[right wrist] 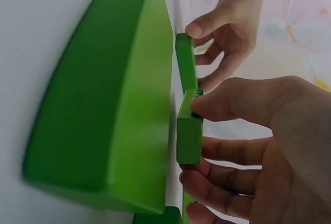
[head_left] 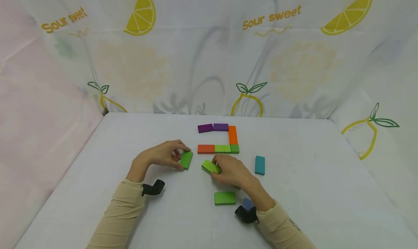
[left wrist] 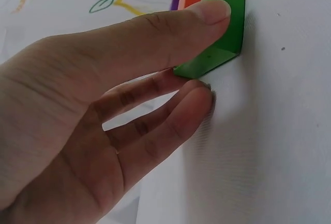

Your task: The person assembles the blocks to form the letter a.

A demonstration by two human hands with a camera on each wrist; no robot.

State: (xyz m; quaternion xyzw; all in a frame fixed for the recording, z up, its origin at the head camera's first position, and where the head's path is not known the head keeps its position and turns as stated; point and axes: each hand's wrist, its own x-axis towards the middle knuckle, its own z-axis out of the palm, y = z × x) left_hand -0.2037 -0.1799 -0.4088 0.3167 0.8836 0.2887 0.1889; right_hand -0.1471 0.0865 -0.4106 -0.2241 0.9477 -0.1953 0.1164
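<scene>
Pinching green blocks (head_left: 187, 160) (head_left: 210, 166), both hands (head_left: 165, 154) (head_left: 232, 170)

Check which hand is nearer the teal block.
Right. The right hand is just left of the teal block, pinching a light green block; the left hand is much farther left, pinching a darker green block.

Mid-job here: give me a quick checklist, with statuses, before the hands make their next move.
1. Left hand pinching the green block: ok.
2. Right hand pinching the light green block: ok.
3. Row from red-orange block to small green block straight: ok.
4. Dark purple block squared with the violet block: not ok, angled.
5. Blue block fully visible: not ok, partly hidden.
6. Light green block clear of the table: cannot tell.
</scene>
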